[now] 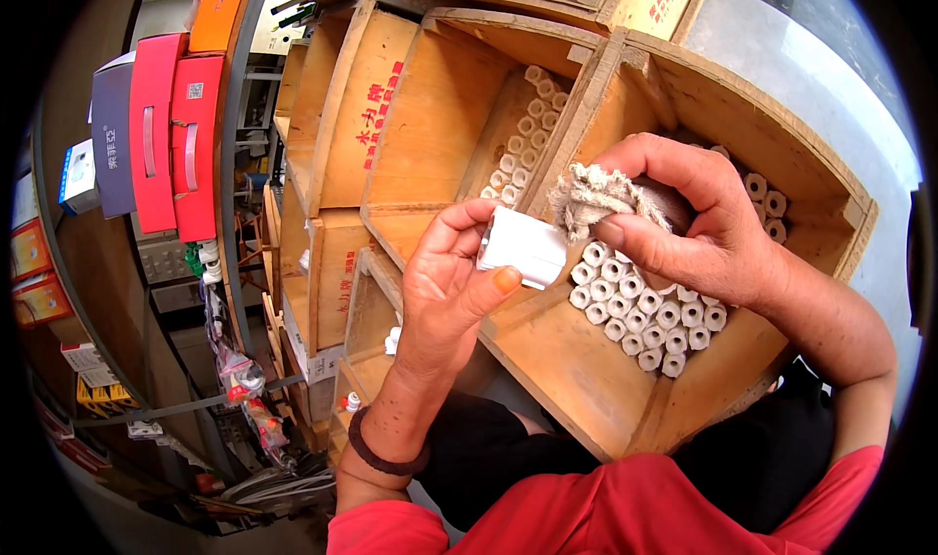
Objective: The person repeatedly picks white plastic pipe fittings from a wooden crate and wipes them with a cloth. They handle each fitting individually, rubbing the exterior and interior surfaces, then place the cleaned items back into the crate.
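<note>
My left hand (442,296) pinches a small white rectangular plastic piece (528,248) between thumb and fingers, held over the wooden boxes. The thumb's tip has an orange-brown stain. Just to the right, my right hand (708,228) is closed on a frayed, off-white rag (598,201), whose edge is beside the white piece; I cannot tell whether they touch. Beneath both hands is an open wooden box (576,364) with several white hexagonal fittings (645,316) standing in rows, their holes facing up. The right hand hides some of them.
Another wooden box (415,135) at the far side holds similar white fittings (528,130). More wooden crates (337,145) stand to the left. A shelf at the far left carries red boxes with handles (195,145), an orange box (217,10) and smaller cartons.
</note>
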{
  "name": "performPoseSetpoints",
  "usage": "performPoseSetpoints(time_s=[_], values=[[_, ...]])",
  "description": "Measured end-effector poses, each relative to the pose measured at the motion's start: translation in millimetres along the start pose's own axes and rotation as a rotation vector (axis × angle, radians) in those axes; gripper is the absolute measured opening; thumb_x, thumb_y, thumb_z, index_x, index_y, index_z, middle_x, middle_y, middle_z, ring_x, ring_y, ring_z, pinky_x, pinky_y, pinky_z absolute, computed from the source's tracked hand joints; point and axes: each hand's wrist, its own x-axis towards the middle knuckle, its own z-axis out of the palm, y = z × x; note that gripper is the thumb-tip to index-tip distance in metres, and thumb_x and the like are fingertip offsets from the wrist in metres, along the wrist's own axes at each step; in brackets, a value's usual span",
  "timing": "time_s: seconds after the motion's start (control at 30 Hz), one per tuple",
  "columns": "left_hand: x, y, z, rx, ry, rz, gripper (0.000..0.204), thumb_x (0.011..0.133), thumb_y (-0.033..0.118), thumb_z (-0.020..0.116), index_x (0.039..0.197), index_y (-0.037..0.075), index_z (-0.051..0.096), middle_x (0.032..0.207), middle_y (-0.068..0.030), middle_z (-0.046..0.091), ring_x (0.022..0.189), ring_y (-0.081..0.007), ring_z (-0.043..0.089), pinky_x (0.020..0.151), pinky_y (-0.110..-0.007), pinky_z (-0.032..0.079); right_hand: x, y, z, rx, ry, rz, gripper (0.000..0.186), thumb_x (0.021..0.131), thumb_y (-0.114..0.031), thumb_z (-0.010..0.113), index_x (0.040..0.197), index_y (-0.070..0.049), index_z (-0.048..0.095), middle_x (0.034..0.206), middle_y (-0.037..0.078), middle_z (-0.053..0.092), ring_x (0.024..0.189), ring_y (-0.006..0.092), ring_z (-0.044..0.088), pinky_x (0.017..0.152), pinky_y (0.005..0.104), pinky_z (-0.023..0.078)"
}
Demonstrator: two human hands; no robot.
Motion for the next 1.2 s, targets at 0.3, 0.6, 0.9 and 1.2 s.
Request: performPoseSetpoints(time_s=[0.3,0.6,0.9,1.2], values=[[0.6,-2.8,2.3,0.063,-0.062,0.03,0.055,0.083,0.001,0.068,0.131,-0.001,0.041,0.119,-0.0133,0.056,0.108,-0.0198,0.058,0.09,-0.034,0.051,0.9,-0.9,0.6,-0.165,-0.103,-0.114,0.029,0.077,-0.009,0.069,0.105,-0.005,0.062,0.088,0.011,0.065,0.08,0.0278,0.065,0.067,0.0332,0.053],[3.4,-2.1,-6.0,-0.366,-0.206,-0.249,0.052,0.087,0.023,0.065,0.129,0.002,0.042,0.106,-0.0138,0.059,0.086,-0.0171,0.059,0.065,-0.029,0.052,-0.5,-11.8,0.8,0.208,-0.072,0.389,0.026,0.087,-0.014,0.068,0.108,-0.001,0.06,0.084,-0.001,0.062,0.076,0.0044,0.055,0.066,0.0225,0.048],[-1.5,-11.4,23.4,0.126,-0.118,-0.035,0.049,0.086,0.012,0.072,0.126,0.001,0.047,0.1,-0.0041,0.063,0.091,-0.0076,0.058,0.078,-0.022,0.049,-2.7,-15.3,6.6,0.397,-0.154,0.455,0.029,0.09,-0.014,0.069,0.115,-0.003,0.059,0.097,0.0,0.063,0.092,0.0054,0.055,0.081,0.0232,0.047],[-3.5,-12.6,14.6,0.161,-0.002,0.047,0.025,0.088,0.004,0.069,0.11,0.001,0.056,0.101,-0.0022,0.064,0.09,-0.0071,0.059,0.078,-0.022,0.05,-1.7,-16.5,9.8,0.432,-0.157,0.496,0.037,0.088,-0.012,0.069,0.123,-0.007,0.057,0.094,-0.001,0.063,0.064,0.0018,0.054,0.051,0.0162,0.042]])
